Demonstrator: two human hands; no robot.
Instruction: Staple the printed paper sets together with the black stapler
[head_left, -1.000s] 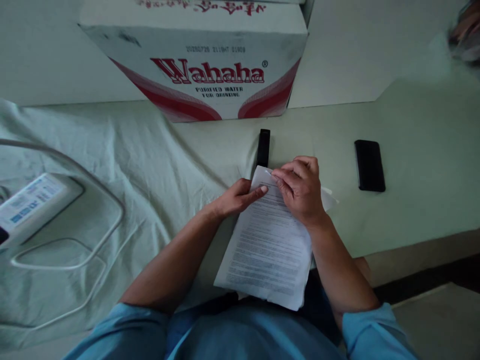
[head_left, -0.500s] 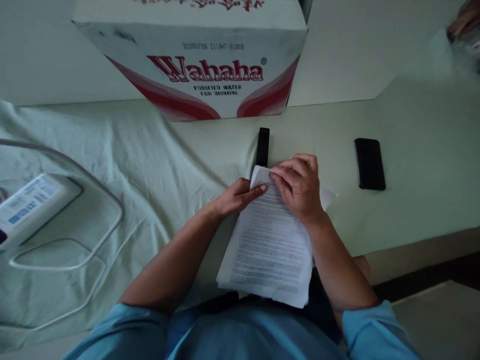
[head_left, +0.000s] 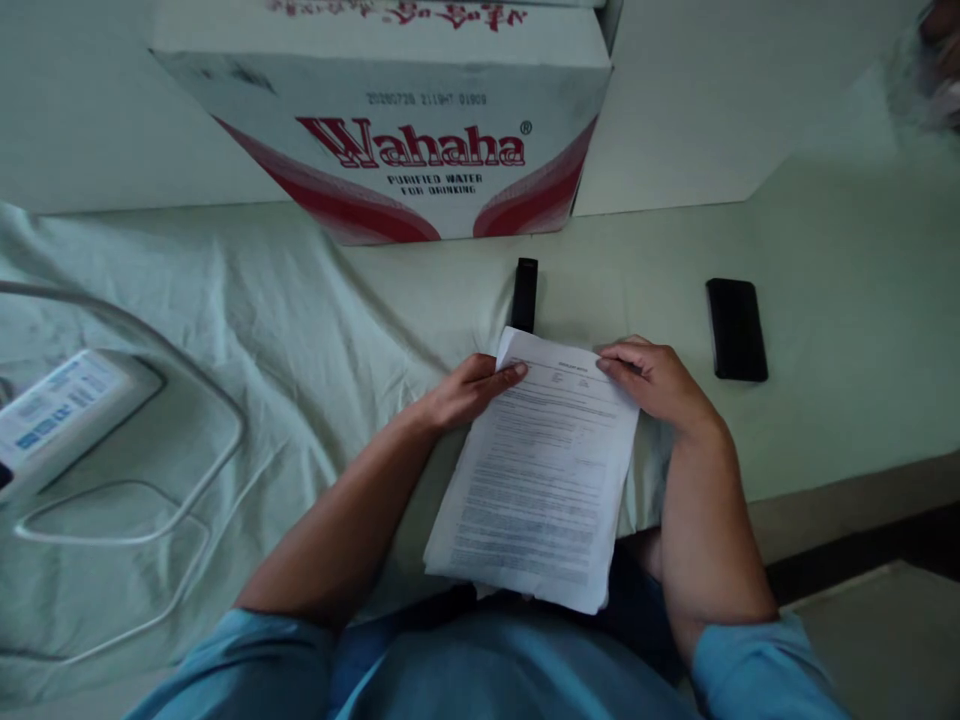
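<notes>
Left hand (head_left: 471, 392) grip closed on the paper stack (head_left: 536, 480) at its upper left edge, thumb on top. Right hand (head_left: 656, 382) grip also closed: thumb and fingertips pinching the stack near its top right corner. Stack is printed side up at the near edge of the tabletop (head_left: 840, 390). Narrow black object (head_left: 524, 295) at the stack's top end; can't tell if touching. Black phone (head_left: 737, 330) right of that, apart. Wahaha box (head_left: 412, 150) at far edge. Labelled white box (head_left: 71, 412) and pale cable (head_left: 225, 425) toward left edge.
</notes>
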